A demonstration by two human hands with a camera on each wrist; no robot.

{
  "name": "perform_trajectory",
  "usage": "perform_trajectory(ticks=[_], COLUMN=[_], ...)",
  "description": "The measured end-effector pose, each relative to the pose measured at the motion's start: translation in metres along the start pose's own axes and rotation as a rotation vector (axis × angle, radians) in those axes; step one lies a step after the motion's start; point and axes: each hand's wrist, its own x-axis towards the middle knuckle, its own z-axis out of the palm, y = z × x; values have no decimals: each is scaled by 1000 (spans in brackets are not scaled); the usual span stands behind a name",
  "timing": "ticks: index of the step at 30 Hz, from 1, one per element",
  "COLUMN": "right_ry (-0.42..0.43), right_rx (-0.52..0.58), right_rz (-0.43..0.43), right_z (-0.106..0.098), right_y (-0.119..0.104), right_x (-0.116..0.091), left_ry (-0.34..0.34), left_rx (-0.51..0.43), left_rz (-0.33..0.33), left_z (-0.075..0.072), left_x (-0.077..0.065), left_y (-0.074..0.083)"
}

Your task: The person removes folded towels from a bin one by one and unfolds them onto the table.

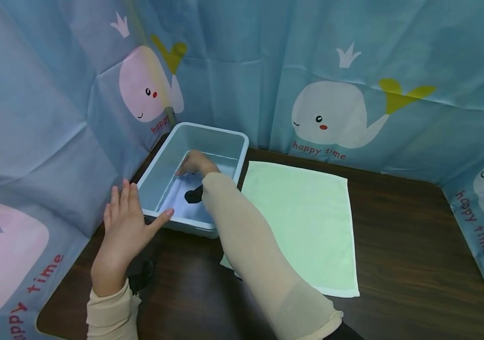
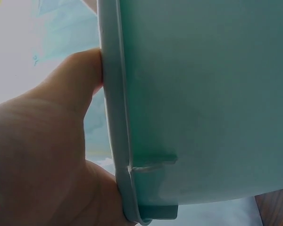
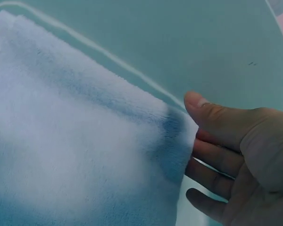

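Note:
A pale blue plastic bin (image 1: pixel 208 127) stands at the back left of the table. Inside it a light blue towel (image 3: pixel 85 122) lies along the bottom, its fuzzy surface clear in the right wrist view. My right hand (image 1: pixel 197 163) reaches down into the bin. In the right wrist view its thumb lies over the towel's corner and the fingers are at the edge below, pinching it. My left hand (image 1: pixel 125 226) rests at the bin's near left corner, fingers straight and spread. The left wrist view shows its thumb (image 2: pixel 80 70) against the rim.
A light green towel (image 1: pixel 301 222) lies flat on the dark wooden table (image 1: pixel 412 241), right of the bin and partly under my right sleeve (image 1: pixel 254 236). Blue curtains (image 1: pixel 233 61) printed with whales surround the table at the back and sides.

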Motion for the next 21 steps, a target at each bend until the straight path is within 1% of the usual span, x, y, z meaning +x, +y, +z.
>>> perform_trajectory(ticks=[4,8,14,21], right_ry=[-53,-72,-50,-35], right_rx=[39,84,174,203], right_rz=[27,47,98,105], right_z=[-7,-9,-7,-5], right_y=[-2,-3,-2,-2], right_x=[-1,2,6,9], left_ry=[-1,-4,-4,2], left_rx=[-6,-3,-5,-3], left_rz=[0,-2,-1,5], left_z=[-1,-1,-2,-2], left_x=[0,-1,-2,-2], left_y=[1,1,1,0])
